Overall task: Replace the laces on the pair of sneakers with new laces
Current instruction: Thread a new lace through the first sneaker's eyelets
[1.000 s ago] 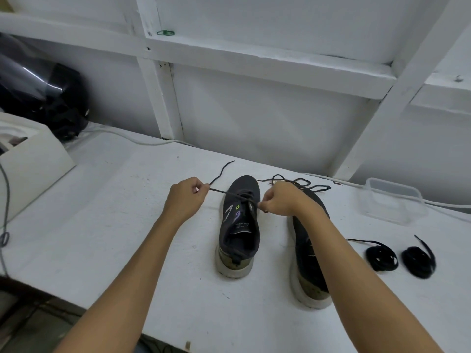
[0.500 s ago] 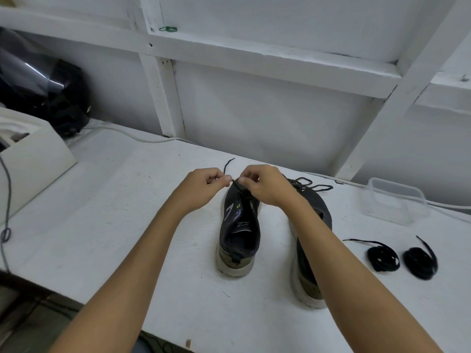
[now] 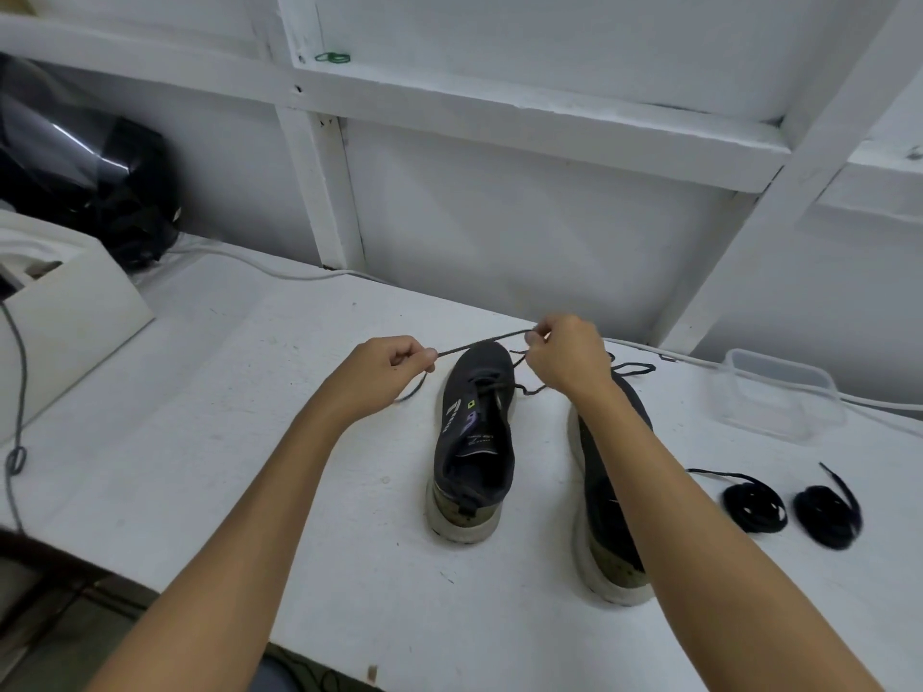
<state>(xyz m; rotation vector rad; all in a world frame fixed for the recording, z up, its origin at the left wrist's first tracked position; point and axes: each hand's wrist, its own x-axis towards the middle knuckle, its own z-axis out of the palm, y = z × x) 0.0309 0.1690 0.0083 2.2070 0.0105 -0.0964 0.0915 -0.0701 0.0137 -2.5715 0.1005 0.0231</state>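
Note:
Two dark sneakers with pale soles stand side by side on the white table [image 3: 200, 442], toes pointing away from me. The left sneaker [image 3: 474, 442] is in full view; my right forearm covers much of the right sneaker [image 3: 607, 516]. A thin dark lace [image 3: 479, 343] stretches above the left sneaker's toe. My left hand [image 3: 384, 372] pinches one end of it, and my right hand [image 3: 569, 357] pinches it further along. More lace hangs down to the shoe's front eyelets. Two coiled black laces [image 3: 754, 501] [image 3: 826, 509] lie to the right of the shoes.
A clear plastic container [image 3: 779, 397] stands at the back right. A white box [image 3: 65, 312] and a dark shiny helmet-like object [image 3: 85, 167] sit at the far left. A white cable [image 3: 259, 267] runs along the wall, a grey cord [image 3: 15, 392] hangs at the left edge.
My hands were together over the left sneaker's toe half a second ago. They have moved apart, drawing the lace taut between them; the right hand rose up and to the right.

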